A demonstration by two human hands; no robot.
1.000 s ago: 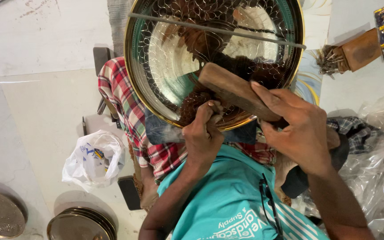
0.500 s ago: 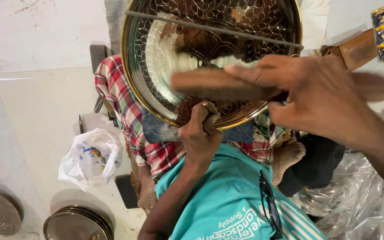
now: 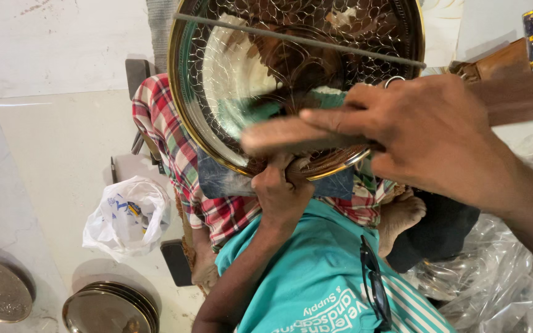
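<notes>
Brass tray (image 3: 217, 111), propped on the lap, is mid-chasing: the left hand (image 3: 282, 194) clenches a small punch at its lower rim, the right hand (image 3: 427, 132) grasps a wooden mallet (image 3: 297, 132) above it, so the next blow needs squaring.

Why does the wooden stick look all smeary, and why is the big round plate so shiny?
In the head view, the wooden mallet in the right hand is streaked with motion blur, its edges soft. The engraved metal plate throws back bright glare and mirrors colours like a looking glass. The left hand at its lower rim looks sharp.
</notes>
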